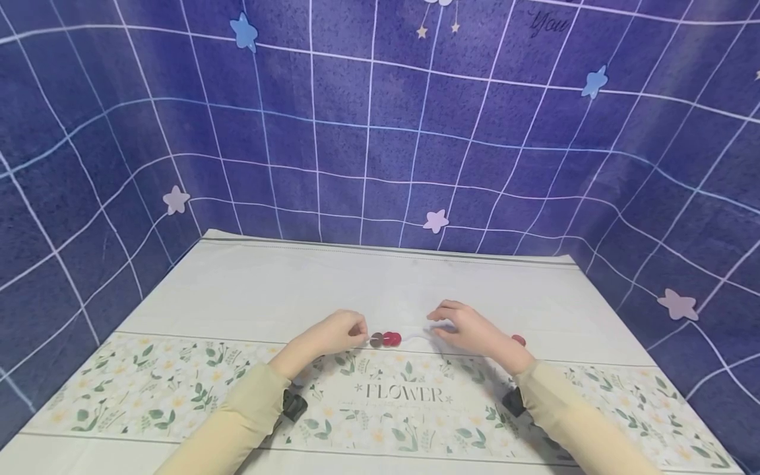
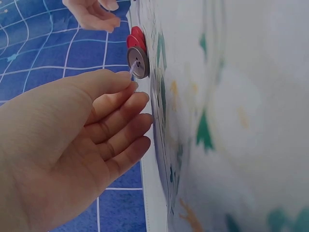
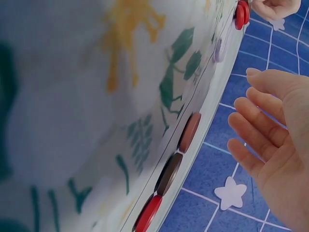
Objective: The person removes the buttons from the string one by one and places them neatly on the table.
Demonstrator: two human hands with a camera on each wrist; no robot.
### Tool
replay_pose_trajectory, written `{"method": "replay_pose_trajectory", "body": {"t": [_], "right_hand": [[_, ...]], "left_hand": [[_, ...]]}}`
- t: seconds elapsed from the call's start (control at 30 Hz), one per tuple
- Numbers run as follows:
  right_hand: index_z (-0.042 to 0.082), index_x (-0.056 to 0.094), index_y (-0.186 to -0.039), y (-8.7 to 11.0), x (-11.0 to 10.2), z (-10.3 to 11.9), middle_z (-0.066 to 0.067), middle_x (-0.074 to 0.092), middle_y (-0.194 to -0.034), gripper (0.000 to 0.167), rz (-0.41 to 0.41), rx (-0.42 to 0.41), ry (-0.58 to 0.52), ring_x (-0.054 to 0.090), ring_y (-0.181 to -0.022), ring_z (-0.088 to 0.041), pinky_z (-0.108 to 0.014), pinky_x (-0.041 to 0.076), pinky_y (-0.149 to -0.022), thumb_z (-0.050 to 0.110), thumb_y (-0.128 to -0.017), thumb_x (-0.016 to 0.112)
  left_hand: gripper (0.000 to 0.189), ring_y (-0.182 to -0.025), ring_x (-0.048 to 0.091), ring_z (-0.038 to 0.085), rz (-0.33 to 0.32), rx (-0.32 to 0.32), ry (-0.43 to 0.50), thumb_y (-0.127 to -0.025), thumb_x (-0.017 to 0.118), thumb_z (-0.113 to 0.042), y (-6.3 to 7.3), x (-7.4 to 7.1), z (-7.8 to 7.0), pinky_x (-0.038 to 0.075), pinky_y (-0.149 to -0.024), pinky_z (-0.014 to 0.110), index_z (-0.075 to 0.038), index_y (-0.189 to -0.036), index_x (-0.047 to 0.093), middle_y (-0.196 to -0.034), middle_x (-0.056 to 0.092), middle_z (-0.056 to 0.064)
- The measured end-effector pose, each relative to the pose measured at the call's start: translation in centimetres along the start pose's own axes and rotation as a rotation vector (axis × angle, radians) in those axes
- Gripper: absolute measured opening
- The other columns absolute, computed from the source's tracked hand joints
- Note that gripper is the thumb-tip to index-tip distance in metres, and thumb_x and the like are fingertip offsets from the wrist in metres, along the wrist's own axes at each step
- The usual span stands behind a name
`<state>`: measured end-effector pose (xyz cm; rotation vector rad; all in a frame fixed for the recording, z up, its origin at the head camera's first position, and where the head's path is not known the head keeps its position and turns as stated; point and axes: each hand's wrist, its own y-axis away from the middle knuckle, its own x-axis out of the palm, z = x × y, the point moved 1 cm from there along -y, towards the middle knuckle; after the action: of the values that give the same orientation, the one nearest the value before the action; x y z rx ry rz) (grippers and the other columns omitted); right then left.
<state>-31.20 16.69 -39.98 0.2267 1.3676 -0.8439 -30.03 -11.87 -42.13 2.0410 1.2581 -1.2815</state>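
Between the thumb and fingertips of my left hand (image 1: 340, 331) is the end of a thin pale string (image 2: 133, 68). The string passes through a dark brown button (image 2: 138, 62), which stands on edge beside two red buttons (image 1: 392, 339). From the red buttons a pale length of string (image 1: 418, 338) runs rightward on the table. My right hand (image 1: 468, 328) is just above the table to the right, its fingers loosely spread with nothing between them. Near the right hand, the right wrist view shows a reddish-brown button (image 3: 189, 133), a dark brown button (image 3: 169, 174) and a red button (image 3: 148, 214).
A white cloth with a floral band and the word FLOWER covers the table (image 1: 380, 284). Blue grid-patterned curtains (image 1: 356, 132) with stars enclose the back and both sides. Dark wrist cameras (image 1: 293, 404) sit at both cuffs.
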Motion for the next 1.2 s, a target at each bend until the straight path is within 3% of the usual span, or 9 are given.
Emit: {"method": "replay_pose_trajectory", "body": {"t": [1.2], "right_hand": [[0.004, 0.067, -0.106, -1.9, 1.0, 1.2, -0.003, 0.065, -0.1, 0.026, 0.028, -0.056, -0.021, 0.063, -0.096, -0.018, -0.033, 0.051, -0.09, 0.02, -0.085, 0.068]], "left_hand": [[0.008, -0.084, 0.059, 0.013, 0.003, -0.026, -0.016, -0.086, 0.065, -0.02, 0.0, 0.0, -0.1, 0.05, -0.084, 0.037, -0.016, -0.08, 0.061, -0.084, 0.064, -0.003]]}}
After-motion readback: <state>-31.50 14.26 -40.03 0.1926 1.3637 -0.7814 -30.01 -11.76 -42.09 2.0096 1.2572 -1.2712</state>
